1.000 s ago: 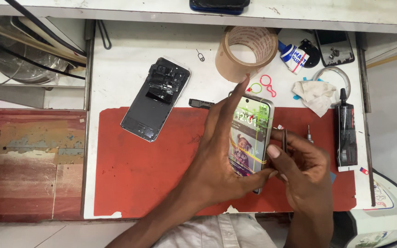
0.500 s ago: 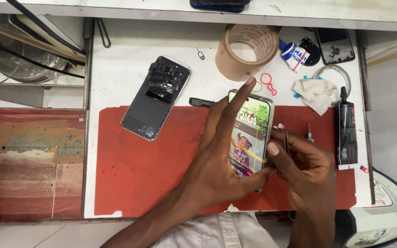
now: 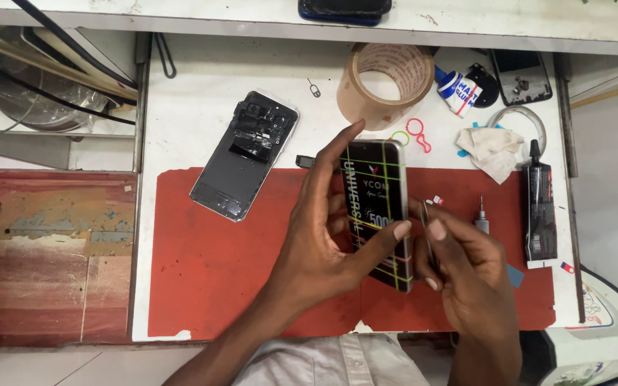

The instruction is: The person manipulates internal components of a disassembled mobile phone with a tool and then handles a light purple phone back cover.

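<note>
Over the red mat [image 3: 223,264], my left hand [image 3: 323,243] grips a phone [image 3: 375,211] tilted on its long edge, index finger stretched up its far side, thumb clamped across the lit screen. My right hand [image 3: 466,279] pinches a thin metal tool [image 3: 427,232] between thumb and forefinger, fingers narrow, its tip at the phone's right edge (I cannot tell whether it has entered the seam).

Risks, as I judge them: the phone is steadied mostly by the thumb, so a hard push from the tool could twist it out of my grip onto the mat. A slipped tip could scratch the screen or jab my left thumb. A small screwdriver bit [image 3: 481,221] and a black glue tube [image 3: 540,214] lie just beside my right hand; a careless elbow sweep could knock them off. An opened phone [image 3: 244,164] sits well apart, left.
</note>
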